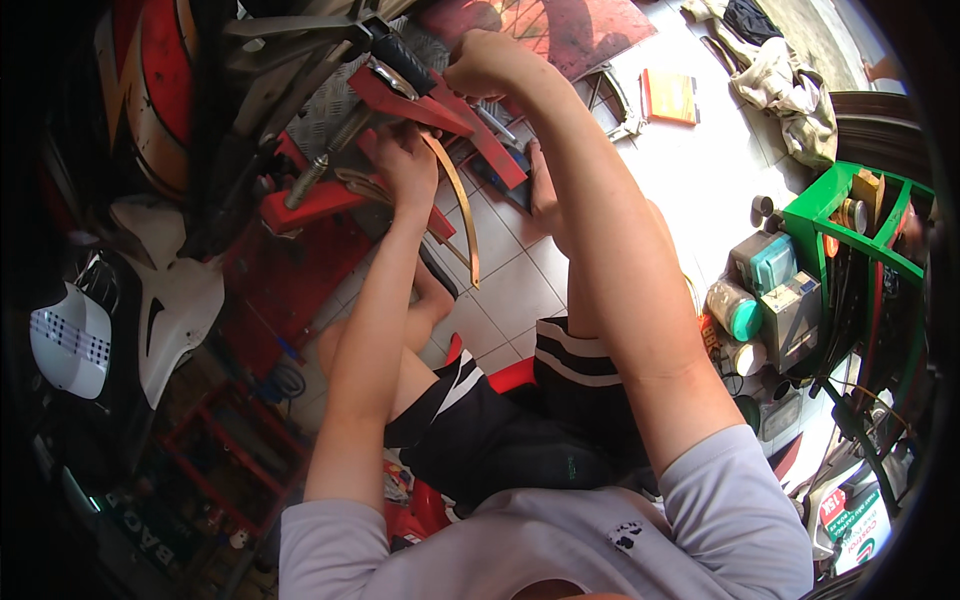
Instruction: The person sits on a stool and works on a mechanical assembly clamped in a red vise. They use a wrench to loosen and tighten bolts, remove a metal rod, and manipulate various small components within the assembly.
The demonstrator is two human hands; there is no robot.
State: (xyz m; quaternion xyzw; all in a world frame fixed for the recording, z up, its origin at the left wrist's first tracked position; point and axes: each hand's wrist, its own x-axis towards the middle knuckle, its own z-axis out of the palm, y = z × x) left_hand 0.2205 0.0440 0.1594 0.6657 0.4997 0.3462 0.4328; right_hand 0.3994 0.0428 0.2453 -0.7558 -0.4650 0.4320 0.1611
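Tan, narrow, curved flat strip [463,203]: its upper end is at the left hand [400,165], beside the red painted metal bars [432,116]; its length bows down above the white tiled floor [510,290], and the lower end meets a second, thinner brown strip.
Left hand: fingers bent at the tan strip's upper end, just under the edge of a red bar; whether they pinch the strip, I cannot tell.
Right hand [490,65]: fingers curled inward beyond the bars' right edge, fingertips hidden; I cannot tell what, if anything, they grip.
Black cylindrical grip [400,60]: slants above the bars, left of the right hand.
Silver coiled spring on a metal rod [320,168]: slanting, left of the left hand.
Floor, upper right: a flat orange-yellow box [670,97] near the red flat panel's [610,30] corner; crumpled beige cloth [790,90] farther right.
Green metal rack [865,237]: at the floor's right side; a clear jar with a teal lid [735,310] stands near its left edge.
White curved motorbike panel [180,310]: far left.
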